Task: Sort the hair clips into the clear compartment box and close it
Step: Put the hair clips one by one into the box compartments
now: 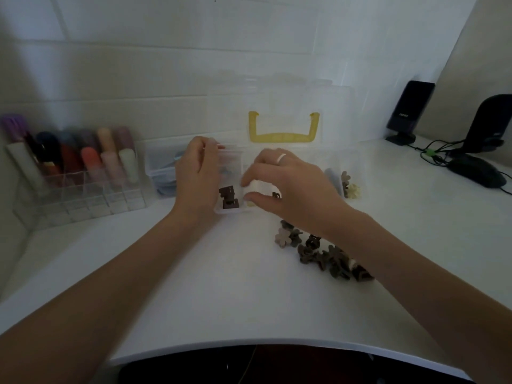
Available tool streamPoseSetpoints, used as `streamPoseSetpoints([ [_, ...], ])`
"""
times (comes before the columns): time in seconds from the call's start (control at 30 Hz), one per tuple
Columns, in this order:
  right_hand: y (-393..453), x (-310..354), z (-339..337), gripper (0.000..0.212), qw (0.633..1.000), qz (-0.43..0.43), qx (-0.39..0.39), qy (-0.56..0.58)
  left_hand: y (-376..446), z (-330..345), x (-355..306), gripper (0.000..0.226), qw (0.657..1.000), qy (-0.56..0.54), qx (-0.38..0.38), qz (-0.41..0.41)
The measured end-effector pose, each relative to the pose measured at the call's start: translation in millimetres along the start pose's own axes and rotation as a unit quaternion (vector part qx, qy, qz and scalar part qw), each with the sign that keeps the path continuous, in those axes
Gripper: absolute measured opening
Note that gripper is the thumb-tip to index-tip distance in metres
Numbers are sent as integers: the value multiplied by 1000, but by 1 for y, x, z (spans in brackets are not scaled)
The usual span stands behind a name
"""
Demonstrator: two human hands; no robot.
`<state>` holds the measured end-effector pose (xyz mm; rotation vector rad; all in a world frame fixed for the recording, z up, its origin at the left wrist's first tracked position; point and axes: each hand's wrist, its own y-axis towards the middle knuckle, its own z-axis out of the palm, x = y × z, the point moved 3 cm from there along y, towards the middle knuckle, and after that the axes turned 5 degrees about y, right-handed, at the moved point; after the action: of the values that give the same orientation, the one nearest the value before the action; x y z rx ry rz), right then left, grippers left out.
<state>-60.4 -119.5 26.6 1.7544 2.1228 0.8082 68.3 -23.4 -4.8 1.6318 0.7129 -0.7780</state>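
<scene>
The clear compartment box point(360, 173) stands open at the middle of the white table, its lid point(335, 106) with a yellow handle point(282, 137) leaning up against the wall. Dark brown clips point(228, 200) lie in its front-left compartment, and brown and cream flower clips point(349, 187) in its right one. My left hand point(196, 176) grips the box's left side, fingers pinched at its back corner. My right hand point(293, 187) hovers over the middle compartment, thumb and fingers closed on a white clip point(256, 189). A pile of brown and beige hair clips point(327, 253) lies on the table under my right forearm.
A clear organizer with coloured tubes point(83, 167) stands at the left, with a small clear container point(163, 173) beside it. Two dark speakers point(410, 112), a mouse point(476, 173) and cables sit at the far right. The table's front edge point(249, 343) curves close to me.
</scene>
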Motion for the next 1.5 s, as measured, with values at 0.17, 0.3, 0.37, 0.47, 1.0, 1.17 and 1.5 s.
streamPoseSetpoints([
  [0.17,-26,-21,-12,18,994,51,95,19,0,-1,-2,21,1000,18,-8,10],
  [0.3,-43,-33,-19,37,989,88,106,-46,0,-1,-1,23,1000,11,-5,11],
  [0.37,-46,-37,-25,40,984,105,119,-81,0,0,-1,22,1000,3,-4,6],
  [0.47,-48,-41,-29,34,976,134,160,-62,0,0,0,21,1000,4,-6,3],
  [1.0,-53,-41,-21,16,951,172,251,62,-1,-2,-2,24,999,28,-13,10],
  [1.17,-50,-37,-20,26,969,120,217,8,-1,-2,-2,22,999,29,-11,15],
  [1.5,-49,-35,-15,3,975,132,180,15,1,-2,2,30,999,40,-9,16],
])
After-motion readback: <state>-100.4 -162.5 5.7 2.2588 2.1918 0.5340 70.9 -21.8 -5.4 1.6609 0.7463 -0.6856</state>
